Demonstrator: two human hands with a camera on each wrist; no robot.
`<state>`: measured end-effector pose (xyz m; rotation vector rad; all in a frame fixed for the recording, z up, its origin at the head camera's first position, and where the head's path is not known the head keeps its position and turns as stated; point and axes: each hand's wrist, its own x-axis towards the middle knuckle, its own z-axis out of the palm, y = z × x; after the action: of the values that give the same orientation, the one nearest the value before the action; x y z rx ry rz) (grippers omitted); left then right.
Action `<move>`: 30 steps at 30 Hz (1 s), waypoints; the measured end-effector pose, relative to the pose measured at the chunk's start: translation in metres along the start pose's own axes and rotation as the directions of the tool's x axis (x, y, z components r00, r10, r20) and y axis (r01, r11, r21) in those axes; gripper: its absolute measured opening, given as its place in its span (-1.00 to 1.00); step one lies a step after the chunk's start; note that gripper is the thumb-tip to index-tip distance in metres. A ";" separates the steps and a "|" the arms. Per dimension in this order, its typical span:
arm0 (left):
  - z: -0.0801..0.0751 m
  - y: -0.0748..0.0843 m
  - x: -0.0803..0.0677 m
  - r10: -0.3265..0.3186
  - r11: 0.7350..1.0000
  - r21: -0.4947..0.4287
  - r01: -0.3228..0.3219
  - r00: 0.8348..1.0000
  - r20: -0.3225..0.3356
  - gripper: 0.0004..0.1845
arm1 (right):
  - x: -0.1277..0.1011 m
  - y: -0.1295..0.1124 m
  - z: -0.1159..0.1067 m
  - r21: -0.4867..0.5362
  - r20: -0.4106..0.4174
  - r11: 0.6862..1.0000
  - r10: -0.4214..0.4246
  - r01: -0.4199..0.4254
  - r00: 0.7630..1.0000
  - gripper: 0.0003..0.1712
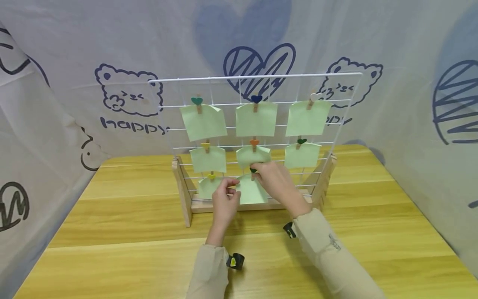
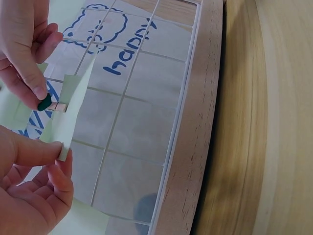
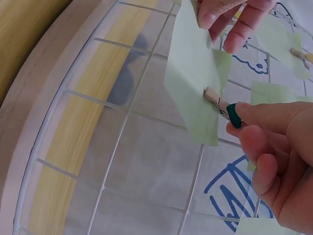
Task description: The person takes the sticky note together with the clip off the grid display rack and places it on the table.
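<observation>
Green-heart clothespin (image 3: 212, 96) in right hand (image 3: 289, 156)

Free room between sleeves (image 1: 325, 249) (white grid (image 1: 257, 77) beyond)

"happy" (image 1: 130, 125) (blue lettering) on the backdrop (image 1: 175, 29)

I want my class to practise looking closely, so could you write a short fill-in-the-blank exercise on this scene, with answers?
1. While the left hand pinches a paper sheet, the right hand pinches a clothespin whose ornament is ____.
2. The top row on the wire grid has ____ sheets.
3. The top row's middle heart is ____.
4. The middle row's middle heart is ____.

Missing words: green; three; blue; orange.
</observation>
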<state>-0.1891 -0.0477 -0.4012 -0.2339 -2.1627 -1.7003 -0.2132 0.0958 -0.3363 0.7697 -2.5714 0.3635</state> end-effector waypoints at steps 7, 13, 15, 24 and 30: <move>0.001 0.000 0.002 -0.005 1.000 -0.002 0.005 1.000 0.002 -0.76 | 0.001 0.003 0.001 0.051 -0.012 0.998 -0.035 0.036 0.999 -0.90; 0.001 -0.001 0.003 -0.017 1.000 0.005 0.017 1.000 0.000 -0.77 | 0.001 0.006 0.002 0.075 -0.018 0.996 -0.044 0.046 0.999 -0.86; 0.001 -0.002 0.003 -0.019 1.000 0.004 0.019 1.000 -0.002 -0.77 | 0.001 0.006 0.003 0.082 -0.019 0.996 -0.046 0.047 0.999 -0.87; 0.001 -0.001 0.001 0.009 1.000 0.010 -0.009 1.000 -0.015 -0.71 | -0.004 0.007 0.008 0.125 -0.147 0.985 -0.097 0.116 0.984 -0.90; 0.000 0.000 -0.001 0.033 0.999 0.030 -0.032 0.999 -0.012 -0.65 | -0.009 0.009 0.014 0.143 -0.219 0.980 -0.109 0.142 0.970 -0.91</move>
<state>-0.1885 -0.0478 -0.4018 -0.2482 -2.1623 -1.6460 -0.2162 0.1024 -0.3541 0.8941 -2.3038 0.5809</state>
